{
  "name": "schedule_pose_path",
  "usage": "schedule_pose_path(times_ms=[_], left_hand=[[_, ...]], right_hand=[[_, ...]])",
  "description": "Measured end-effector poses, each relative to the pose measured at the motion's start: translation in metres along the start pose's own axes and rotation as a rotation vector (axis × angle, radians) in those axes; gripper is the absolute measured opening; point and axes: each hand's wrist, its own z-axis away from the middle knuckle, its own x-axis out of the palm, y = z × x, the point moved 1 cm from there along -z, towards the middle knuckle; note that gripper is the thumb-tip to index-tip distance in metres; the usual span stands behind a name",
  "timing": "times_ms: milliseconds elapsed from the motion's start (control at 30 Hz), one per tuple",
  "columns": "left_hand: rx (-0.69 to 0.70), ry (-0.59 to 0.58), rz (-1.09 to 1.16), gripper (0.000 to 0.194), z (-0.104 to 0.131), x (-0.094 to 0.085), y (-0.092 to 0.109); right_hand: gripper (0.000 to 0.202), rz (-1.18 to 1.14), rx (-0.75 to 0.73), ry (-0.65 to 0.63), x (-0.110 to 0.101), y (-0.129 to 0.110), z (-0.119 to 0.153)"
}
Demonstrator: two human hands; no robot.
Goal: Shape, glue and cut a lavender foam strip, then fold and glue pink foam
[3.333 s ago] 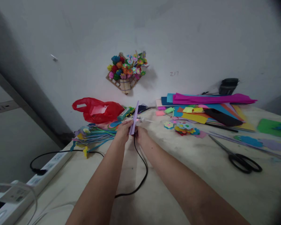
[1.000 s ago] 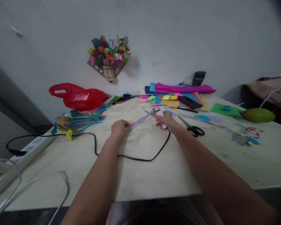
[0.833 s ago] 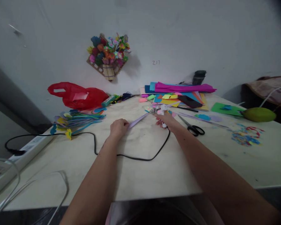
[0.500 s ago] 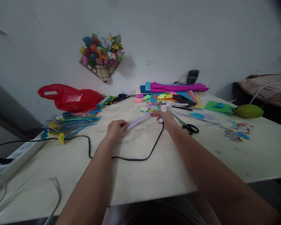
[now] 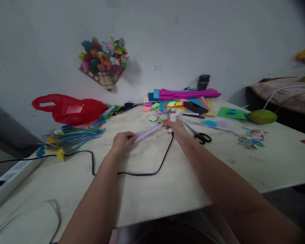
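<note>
A pale lavender paper strip (image 5: 148,133) stretches at a slant between my two hands. My left hand (image 5: 123,141) pinches its near end between thumb and fingers. At the far end, my right hand (image 5: 175,126) is closed around a white hot glue gun (image 5: 176,114), whose body shows above the fingers. The gun's handle end shows below them, with a black cord (image 5: 165,159) running from it across the table. My right fingers partly cover the strip's far end and the gun. Small flower cutouts (image 5: 154,118) lie just beyond. Black-handled scissors (image 5: 202,137) rest to the right.
Stemmed paper flowers (image 5: 73,137) and a red plastic bag (image 5: 71,110) lie at left, near a power strip (image 5: 17,171). Colored sheets (image 5: 188,94) are piled at the back. A green mango-shaped object (image 5: 261,117) and paper scraps (image 5: 251,140) are at right.
The view has turned slightly right, so everything sits further left. Both hands keep their grip, with the strip still stretched between them.
</note>
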Motion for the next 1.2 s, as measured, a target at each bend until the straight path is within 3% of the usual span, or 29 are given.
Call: schedule_pose_path(times_ms=[167, 367, 767, 900, 1200], left_hand=[[-0.017, -0.077, 0.162, 0.032, -0.003, 0.006, -0.008], [-0.081, -0.126, 0.328, 0.038, 0.000, 0.003, -0.003], [0.048, -0.062, 0.142, 0.034, -0.002, 0.011, 0.022], [-0.013, -0.130, 0.167, 0.035, -0.005, 0.015, 0.023], [-0.074, -0.281, 0.472, 0.033, -0.003, 0.016, 0.024]], right_hand=[[0.014, -0.001, 0.001, -0.018, 0.000, 0.001, -0.001], [0.014, -0.003, 0.007, -0.024, 0.000, 0.003, -0.005], [0.021, 0.050, 0.035, -0.138, 0.025, 0.006, 0.016], [0.021, 0.040, 0.039, -0.174, 0.031, 0.008, 0.021], [0.022, -0.035, 0.073, -0.206, 0.030, 0.008, 0.021]])
